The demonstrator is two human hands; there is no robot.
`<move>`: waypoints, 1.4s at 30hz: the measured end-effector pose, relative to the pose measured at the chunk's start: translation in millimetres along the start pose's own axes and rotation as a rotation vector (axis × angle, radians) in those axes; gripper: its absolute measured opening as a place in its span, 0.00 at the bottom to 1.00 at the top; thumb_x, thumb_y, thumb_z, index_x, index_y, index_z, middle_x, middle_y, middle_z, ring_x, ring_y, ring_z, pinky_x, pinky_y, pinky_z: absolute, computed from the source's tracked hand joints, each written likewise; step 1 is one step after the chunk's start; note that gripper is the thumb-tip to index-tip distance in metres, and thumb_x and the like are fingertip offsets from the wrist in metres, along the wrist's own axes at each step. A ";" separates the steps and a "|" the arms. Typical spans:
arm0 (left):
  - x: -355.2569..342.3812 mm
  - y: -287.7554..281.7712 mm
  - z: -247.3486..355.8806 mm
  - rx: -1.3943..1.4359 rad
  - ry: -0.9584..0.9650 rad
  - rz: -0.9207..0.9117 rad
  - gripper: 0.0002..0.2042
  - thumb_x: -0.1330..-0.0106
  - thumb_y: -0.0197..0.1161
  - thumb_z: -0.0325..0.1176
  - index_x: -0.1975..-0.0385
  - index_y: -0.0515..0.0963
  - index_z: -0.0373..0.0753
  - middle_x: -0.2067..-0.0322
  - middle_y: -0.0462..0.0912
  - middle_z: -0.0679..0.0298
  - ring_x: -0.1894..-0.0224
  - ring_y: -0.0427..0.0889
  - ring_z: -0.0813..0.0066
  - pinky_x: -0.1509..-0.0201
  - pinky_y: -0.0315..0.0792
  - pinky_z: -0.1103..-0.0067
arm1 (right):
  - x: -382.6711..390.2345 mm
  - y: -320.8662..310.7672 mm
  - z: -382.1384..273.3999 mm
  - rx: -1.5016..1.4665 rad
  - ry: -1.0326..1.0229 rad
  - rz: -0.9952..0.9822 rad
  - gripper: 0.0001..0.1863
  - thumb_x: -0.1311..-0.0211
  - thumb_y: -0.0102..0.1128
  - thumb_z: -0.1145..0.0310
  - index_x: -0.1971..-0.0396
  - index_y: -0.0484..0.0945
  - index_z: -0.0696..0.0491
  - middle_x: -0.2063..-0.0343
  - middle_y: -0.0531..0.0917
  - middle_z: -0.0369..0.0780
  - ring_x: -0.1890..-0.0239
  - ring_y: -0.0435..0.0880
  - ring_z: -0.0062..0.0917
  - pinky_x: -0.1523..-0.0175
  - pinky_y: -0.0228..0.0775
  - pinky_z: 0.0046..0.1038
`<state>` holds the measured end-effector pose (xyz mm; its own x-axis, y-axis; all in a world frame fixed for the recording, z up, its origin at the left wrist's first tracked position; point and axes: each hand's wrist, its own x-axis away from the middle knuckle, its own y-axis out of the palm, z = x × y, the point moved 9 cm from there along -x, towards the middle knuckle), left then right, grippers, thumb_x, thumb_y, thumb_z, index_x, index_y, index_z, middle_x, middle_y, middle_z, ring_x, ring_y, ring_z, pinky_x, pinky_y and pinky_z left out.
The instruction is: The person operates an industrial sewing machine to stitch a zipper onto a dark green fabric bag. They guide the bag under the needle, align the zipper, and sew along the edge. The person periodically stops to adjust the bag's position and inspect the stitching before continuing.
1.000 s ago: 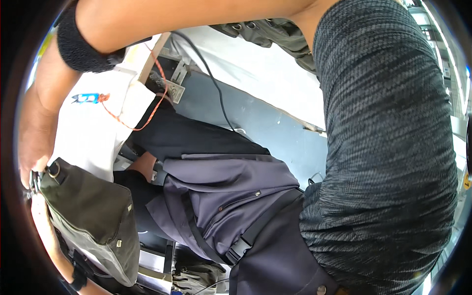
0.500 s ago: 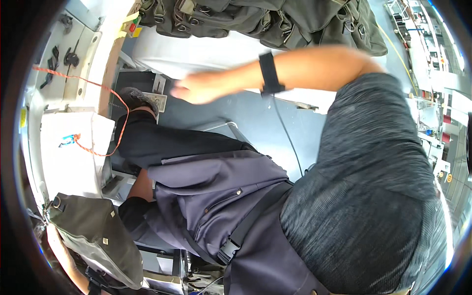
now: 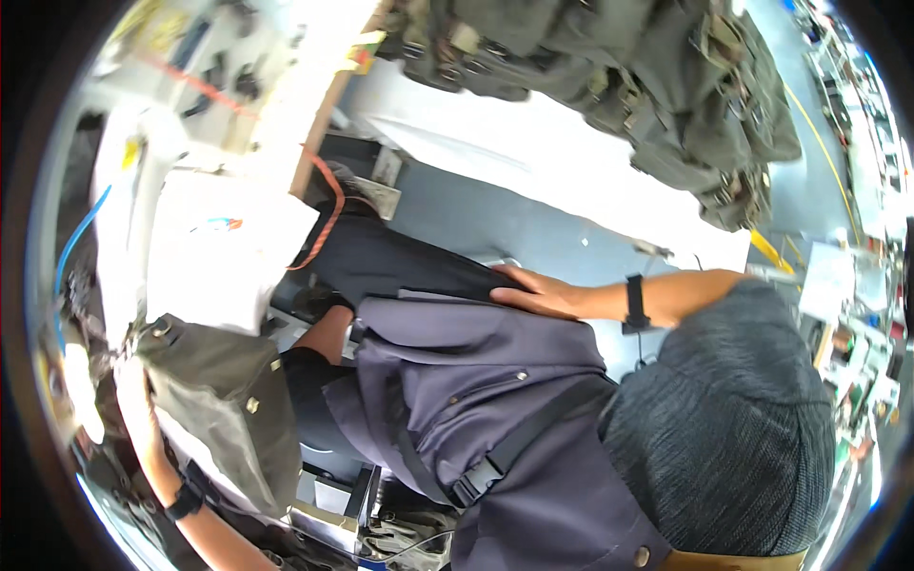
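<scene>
An olive-green canvas bag [image 3: 228,404] hangs at the left, beside a white machine [image 3: 129,209]. My left hand [image 3: 138,400] is at the bag's left edge and grips it near the upper corner; glare and the bag hide most of the fingertips. My right hand [image 3: 538,293] lies on my thigh at the edge of my purple-grey apron [image 3: 476,343]. Its fingers are stretched out and hold nothing. Each wrist wears a black band.
Several olive bags [image 3: 609,86] are piled on a white-covered surface [image 3: 514,143] at the far side. An orange cord [image 3: 333,205] dangles by the white machine. More olive fabric [image 3: 409,533] lies below, near my seat. A yellow line [image 3: 828,152] marks the floor at right.
My right hand has come down from over the floor gap onto my thigh. My left hand stays at the bag. The whole view has turned and shifted.
</scene>
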<state>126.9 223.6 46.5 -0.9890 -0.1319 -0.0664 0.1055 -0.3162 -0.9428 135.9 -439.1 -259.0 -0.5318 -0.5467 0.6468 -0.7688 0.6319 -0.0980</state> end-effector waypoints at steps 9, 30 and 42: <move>-14.5 1.1 95.3 -0.053 0.035 0.198 0.11 0.32 0.71 0.39 0.60 0.85 0.37 0.68 0.81 0.61 0.61 0.78 0.67 0.53 0.73 0.68 | -28.1 -17.4 10.7 -0.053 -0.105 0.167 0.35 0.20 0.52 0.48 0.29 0.67 0.62 0.34 0.76 0.49 0.30 0.72 0.35 0.25 0.58 0.32; -28.2 -12.8 120.4 -0.278 -0.104 -0.273 0.30 0.44 0.71 0.65 0.86 0.75 0.43 0.87 0.72 0.67 0.79 0.75 0.73 0.74 0.68 0.72 | -27.3 -44.8 64.7 -0.287 0.113 0.119 0.41 0.31 0.70 0.55 0.25 0.63 0.57 0.40 0.78 0.44 0.38 0.78 0.29 0.33 0.70 0.32; -13.9 0.8 76.4 0.678 -0.218 0.021 0.14 0.37 0.72 0.43 0.66 0.81 0.38 0.69 0.81 0.66 0.66 0.80 0.76 0.59 0.74 0.76 | -12.1 16.1 -398.1 0.721 -1.326 0.408 0.15 0.41 0.69 0.78 0.53 0.84 0.60 0.62 0.85 0.43 0.59 0.83 0.40 0.49 0.74 0.37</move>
<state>148.7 153.4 71.6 -0.9504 -0.3067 0.0512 0.2353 -0.8170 -0.5264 271.4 -203.6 32.7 -0.3617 -0.7312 -0.5783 -0.2950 0.6782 -0.6731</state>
